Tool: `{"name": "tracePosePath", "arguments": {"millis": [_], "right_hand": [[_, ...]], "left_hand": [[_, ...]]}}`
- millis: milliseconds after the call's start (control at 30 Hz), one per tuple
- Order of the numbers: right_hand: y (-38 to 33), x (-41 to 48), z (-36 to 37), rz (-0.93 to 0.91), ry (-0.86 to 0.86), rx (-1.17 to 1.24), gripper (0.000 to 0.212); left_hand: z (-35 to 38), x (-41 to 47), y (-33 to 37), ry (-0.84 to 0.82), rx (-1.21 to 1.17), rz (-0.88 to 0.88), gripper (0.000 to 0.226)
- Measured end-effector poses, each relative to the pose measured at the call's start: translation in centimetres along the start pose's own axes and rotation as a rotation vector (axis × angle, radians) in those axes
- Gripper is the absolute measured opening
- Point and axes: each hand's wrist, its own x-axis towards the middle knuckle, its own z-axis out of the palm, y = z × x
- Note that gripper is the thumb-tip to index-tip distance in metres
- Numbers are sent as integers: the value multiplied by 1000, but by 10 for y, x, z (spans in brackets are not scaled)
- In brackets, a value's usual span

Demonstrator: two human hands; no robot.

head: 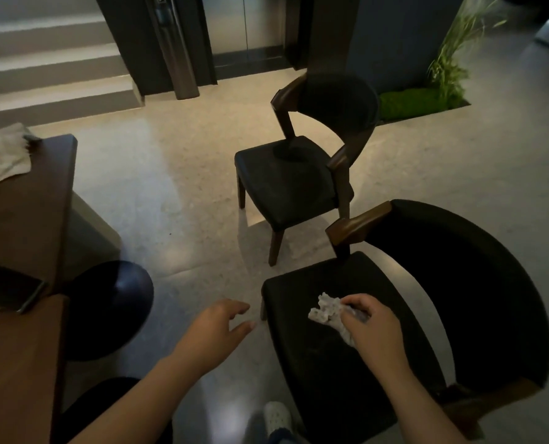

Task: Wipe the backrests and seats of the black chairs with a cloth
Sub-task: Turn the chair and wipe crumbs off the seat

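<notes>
At lower right of the frame, the right hand (371,325) grips a crumpled pale grey cloth (327,310) on the near black padded chair seat (330,363); the left hand (217,323) hovers released at lower centre.

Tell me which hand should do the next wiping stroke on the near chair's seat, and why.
Right. The right hand grips the cloth and has it down on the near chair's seat. The left hand is open and holds nothing, off the seat's edge over the floor.

Open floor (170,193) (table (19,219) left); chairs (286,184) right
</notes>
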Motion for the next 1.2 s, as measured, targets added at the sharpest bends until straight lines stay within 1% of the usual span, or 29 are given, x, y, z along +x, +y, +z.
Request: {"name": "tracePosePath", "arguments": {"millis": [167, 333, 433, 633, 867, 1067, 1200], "right_hand": [[-4, 25, -2, 58, 55, -40, 17], [-4, 41, 2, 122, 114, -56, 17], [-4, 51, 15, 152, 204, -76, 21], [-14, 62, 55, 327, 373, -119, 23], [-27, 46, 100, 559, 526, 18, 26], [-22, 30, 111, 761, 637, 147, 30], [-6, 25, 105, 831, 692, 281, 26]], "left_hand": [[-18, 38, 7, -55, 43, 29, 43], [-27, 82, 10, -151, 80, 84, 41], [-32, 112, 6, -221, 94, 140, 38], [-57, 175, -12, -338, 188, 253, 39], [-73, 235, -14, -523, 362, 441, 42], [-55, 248, 18, -647, 444, 586, 41], [-30, 261, 51, -740, 482, 638, 39]]}}
